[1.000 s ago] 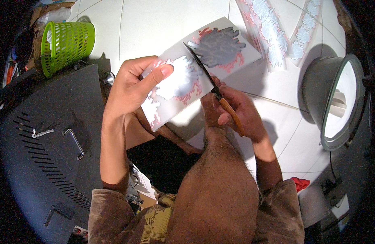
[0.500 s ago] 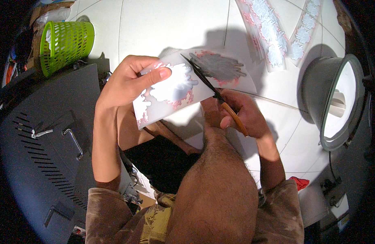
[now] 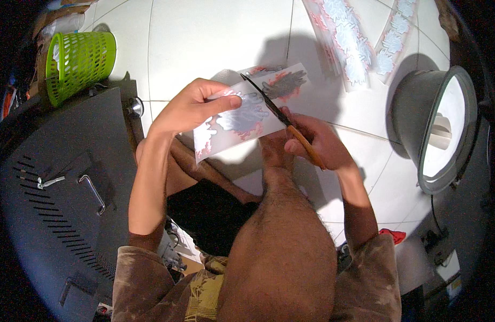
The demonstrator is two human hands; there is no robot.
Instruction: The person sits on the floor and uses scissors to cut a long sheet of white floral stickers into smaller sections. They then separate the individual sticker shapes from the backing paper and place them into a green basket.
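My left hand (image 3: 196, 107) pinches a translucent sheet (image 3: 247, 134) between thumb and fingers at its left part. Silvery, jagged flower-like shapes with pinkish-red edges are printed on it. My right hand (image 3: 325, 142) is wrapped round the orange handle of a pair of scissors (image 3: 286, 123). Their dark blades slant up and left across the sheet, seeming close together; whether both sides of the sheet still join there I cannot tell. Beyond the blades, the sheet's right part carries a darker, shaded print.
More printed strips (image 3: 347, 43) lie on the white tiled floor (image 3: 215, 32) at the far right. A lime-green perforated basket (image 3: 81, 67) is at the far left, near a dark cabinet panel (image 3: 59, 209). A round grey lamp (image 3: 419, 126) stands at right; a red scrap (image 3: 393, 236) lies near it.
The sheet's right part, curved and broad before, now looks flatter and smaller, with a further printed piece showing behind it. My left hand has shifted slightly right, still pinching the sheet.
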